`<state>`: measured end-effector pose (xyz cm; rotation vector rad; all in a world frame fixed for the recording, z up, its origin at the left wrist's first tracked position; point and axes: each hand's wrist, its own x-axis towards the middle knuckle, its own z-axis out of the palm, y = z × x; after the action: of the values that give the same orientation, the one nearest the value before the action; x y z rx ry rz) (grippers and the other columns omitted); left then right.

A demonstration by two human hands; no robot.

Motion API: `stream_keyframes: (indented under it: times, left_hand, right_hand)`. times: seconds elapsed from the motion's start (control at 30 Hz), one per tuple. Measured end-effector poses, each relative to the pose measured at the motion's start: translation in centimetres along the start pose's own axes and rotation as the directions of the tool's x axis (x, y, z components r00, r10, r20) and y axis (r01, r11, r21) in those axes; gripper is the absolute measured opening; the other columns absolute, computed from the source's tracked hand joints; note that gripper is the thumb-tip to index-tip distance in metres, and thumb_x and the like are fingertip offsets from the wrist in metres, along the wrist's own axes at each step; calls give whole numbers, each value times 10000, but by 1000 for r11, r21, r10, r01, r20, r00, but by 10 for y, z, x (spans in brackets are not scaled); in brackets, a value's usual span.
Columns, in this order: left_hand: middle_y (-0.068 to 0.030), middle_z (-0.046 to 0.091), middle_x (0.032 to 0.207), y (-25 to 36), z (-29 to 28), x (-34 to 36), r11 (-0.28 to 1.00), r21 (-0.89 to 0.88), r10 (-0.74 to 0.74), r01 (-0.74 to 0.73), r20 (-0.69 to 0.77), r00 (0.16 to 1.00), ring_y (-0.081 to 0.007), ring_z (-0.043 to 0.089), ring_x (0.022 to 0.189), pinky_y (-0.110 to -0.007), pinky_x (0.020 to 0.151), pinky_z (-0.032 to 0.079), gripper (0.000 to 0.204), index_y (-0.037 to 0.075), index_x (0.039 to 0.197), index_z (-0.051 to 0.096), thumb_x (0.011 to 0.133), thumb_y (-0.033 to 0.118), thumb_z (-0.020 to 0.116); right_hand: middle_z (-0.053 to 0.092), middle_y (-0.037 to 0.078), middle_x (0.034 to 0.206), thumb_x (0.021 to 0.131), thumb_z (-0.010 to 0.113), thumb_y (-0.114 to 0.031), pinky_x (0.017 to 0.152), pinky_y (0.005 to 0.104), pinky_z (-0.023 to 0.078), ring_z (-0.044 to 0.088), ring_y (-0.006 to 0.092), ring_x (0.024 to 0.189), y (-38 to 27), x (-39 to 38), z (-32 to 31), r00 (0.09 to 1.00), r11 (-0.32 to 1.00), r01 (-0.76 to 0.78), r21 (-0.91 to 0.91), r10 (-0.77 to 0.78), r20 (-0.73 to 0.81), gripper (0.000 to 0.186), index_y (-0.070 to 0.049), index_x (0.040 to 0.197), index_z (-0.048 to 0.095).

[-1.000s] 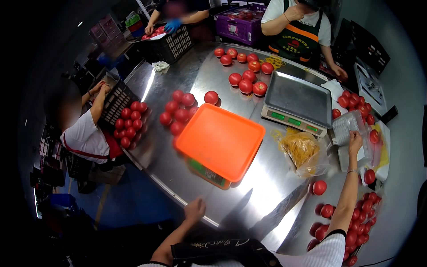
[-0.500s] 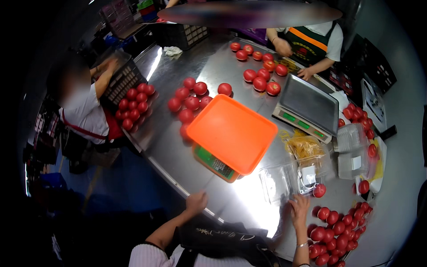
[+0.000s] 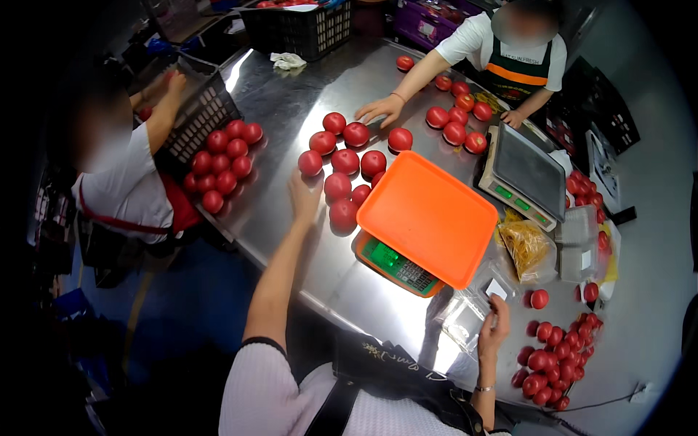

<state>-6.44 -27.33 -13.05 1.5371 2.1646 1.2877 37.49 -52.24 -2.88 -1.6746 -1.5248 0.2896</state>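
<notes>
My left hand (image 3: 305, 195) is stretched across the table, its fingers at the near side of a red tomato (image 3: 310, 163) on the left of a loose group of tomatoes (image 3: 345, 162). The fingers look extended, not wrapped round it. My right hand (image 3: 495, 325) has loosely bent fingers beside clear plastic clamshell boxes (image 3: 465, 317) and seems to hold nothing. Between my hands an orange tray (image 3: 429, 218) rests on an orange scale (image 3: 396, 265) with a lit green display. A co-worker's hand (image 3: 382, 110) reaches to the far side of the same tomatoes.
At left, another person handles a black crate (image 3: 200, 120) beside a pile of tomatoes (image 3: 222, 163). A second scale (image 3: 527, 171) stands at right, near a bag of yellow strands (image 3: 525, 247). More tomatoes (image 3: 556, 363) lie at the lower right. A black crate (image 3: 298, 33) sits at the back.
My left hand has moved from the table's near edge forward to the tomatoes. The far co-worker's arm now extends to the tomatoes. My view has shifted; my right hand stays by the clamshell boxes.
</notes>
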Motion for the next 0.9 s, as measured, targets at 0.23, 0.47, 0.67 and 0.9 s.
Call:
stream_keyframes:
  times: [0.23, 0.47, 0.67, 0.9]
  left_hand:
    - [-223, 577, 1058, -9, 20, 79, 998, 33, -67, 60, 250, 966, -418, 503, 1086, -432, 939, 414, 538, 62, 1146, 482, 658, 132, 697]
    - [-83, 547, 1077, 27, -10, 84, 410, -769, -197, 491, 451, 870, -172, 539, 918, -309, 758, 449, 511, 71, 1214, 409, 793, 144, 690]
    - [-48, 561, 987, 30, -25, 76, 449, -742, -135, 498, 494, 859, -90, 531, 724, -224, 596, 438, 547, 93, 1260, 396, 819, 207, 699]
    - [-85, 532, 1110, 25, -58, 72, 541, -761, -7, 358, 421, 907, -144, 551, 923, -272, 758, 478, 588, 62, 1283, 396, 796, 146, 715]
  right_hand:
    - [631, 183, 1036, 793, 496, 139, 817, 342, 501, 640, 292, 909, -84, 9, 76, 989, 998, 60, 6, -60, 133, 296, 21, 1043, 601]
    - [611, 168, 1081, 797, 534, 118, 770, 333, 512, 631, 294, 955, -157, 77, 123, 971, 985, 153, 80, -165, 174, 292, 12, 1062, 596]
    - [601, 110, 978, 786, 595, -50, 931, 430, 401, 572, 290, 913, -208, 173, 255, 657, 730, 669, -140, -493, 571, 256, -32, 1041, 607]
    - [614, 18, 966, 801, 591, -260, 893, 533, 331, 551, 193, 944, -130, 186, 381, 405, 135, 904, -407, 45, 913, 220, -140, 977, 645]
